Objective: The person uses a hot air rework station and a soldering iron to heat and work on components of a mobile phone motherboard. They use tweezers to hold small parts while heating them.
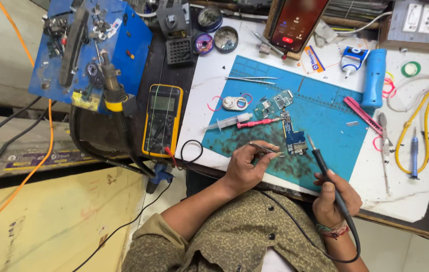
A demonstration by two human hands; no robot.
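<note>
Nearest the wearer, the right hand (334,197) holds a black soldering iron (325,168) pen-fashion, grip closed round the handle, its cord looping back past the wrist. The tip points up-left, just short of the board's lower right corner; contact cannot be confirmed.

The left hand (244,166) pinches fine metal tweezers (266,149), grip narrow on the shanks, points aimed right toward the board. Whether the tips carry anything is too small to tell.

The small blue circuit board (293,136) lies flat on the blue work mat (325,121), between the two tools. Judged: light, stiff, thin, and fragile at its mounted parts; likely to skate if pushed. Best held by its bare edges.

Just beyond it lie a syringe (229,121), a pink-handled tool (257,122) and two smaller boards (275,103).

Left of the mat, a yellow multimeter (162,120) rests on the table (426,191). Farther back stand a blue glue bottle (374,78) and a propped phone (295,22).
</note>
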